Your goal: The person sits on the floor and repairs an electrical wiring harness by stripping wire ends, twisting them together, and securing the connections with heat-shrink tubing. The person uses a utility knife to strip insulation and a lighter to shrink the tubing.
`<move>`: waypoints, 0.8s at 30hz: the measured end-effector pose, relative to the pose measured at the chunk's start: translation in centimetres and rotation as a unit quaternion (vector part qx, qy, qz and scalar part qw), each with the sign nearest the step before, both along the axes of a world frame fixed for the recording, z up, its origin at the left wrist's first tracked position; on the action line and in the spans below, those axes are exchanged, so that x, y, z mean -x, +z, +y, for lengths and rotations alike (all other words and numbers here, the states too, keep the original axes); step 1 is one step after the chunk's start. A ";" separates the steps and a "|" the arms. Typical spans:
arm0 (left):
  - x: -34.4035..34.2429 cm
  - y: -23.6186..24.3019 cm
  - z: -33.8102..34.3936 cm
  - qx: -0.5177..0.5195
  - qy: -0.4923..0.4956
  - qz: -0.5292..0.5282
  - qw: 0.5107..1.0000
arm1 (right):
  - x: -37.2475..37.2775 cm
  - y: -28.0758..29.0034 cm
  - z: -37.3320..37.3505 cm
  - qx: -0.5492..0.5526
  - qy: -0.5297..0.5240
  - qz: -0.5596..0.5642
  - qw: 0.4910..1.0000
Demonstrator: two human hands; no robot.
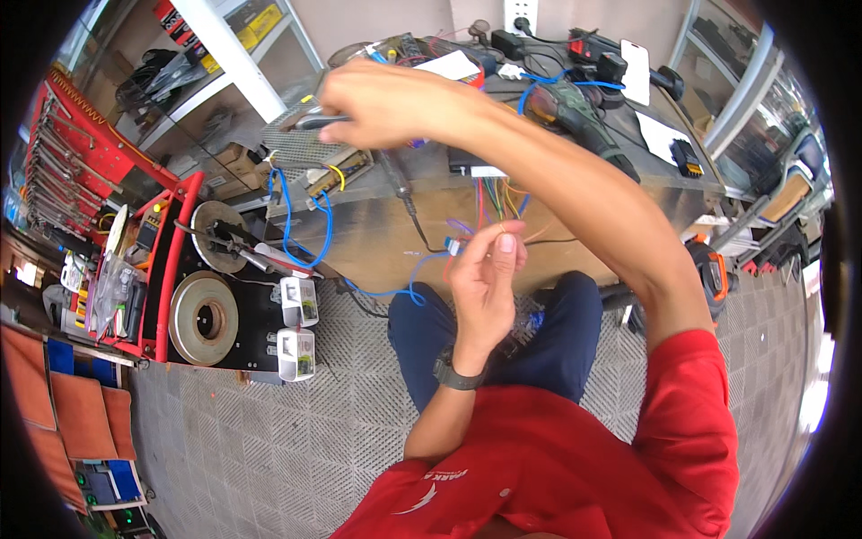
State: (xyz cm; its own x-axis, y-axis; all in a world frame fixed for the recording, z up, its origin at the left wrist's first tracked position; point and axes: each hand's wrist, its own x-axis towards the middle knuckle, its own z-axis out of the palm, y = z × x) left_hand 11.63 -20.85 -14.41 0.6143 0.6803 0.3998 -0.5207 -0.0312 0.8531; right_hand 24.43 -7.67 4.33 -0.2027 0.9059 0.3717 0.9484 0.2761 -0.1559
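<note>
While thin multicoloured wires (499, 199), apparently unfinished, hang before the grey counter (431, 175), my left hand (485, 286) pinches one; over the counter's left, my right hand (366, 103) clasps a silver-and-black metal tool (316, 120).

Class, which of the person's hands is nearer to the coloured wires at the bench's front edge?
Left. The left hand is at the lower end of the coloured wires; the right hand is farther forward and off to their left.
</note>
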 end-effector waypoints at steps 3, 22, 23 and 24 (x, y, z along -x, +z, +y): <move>1.0 0.3 -0.2 0.006 0.036 0.012 0.999 | 0.4 -1.0 4.7 0.049 -0.017 0.020 0.998; 3.8 -1.9 -1.4 -0.246 0.183 0.013 0.952 | 1.1 -15.5 -27.7 -0.108 -0.071 0.351 0.927; 4.0 -2.0 -1.1 -0.238 0.188 0.002 0.953 | 0.8 -15.9 -27.8 -0.139 -0.080 0.354 0.921; 4.1 -2.0 -0.3 -0.218 0.225 0.015 0.950 | 0.3 -16.1 -27.9 -0.158 -0.082 0.349 0.920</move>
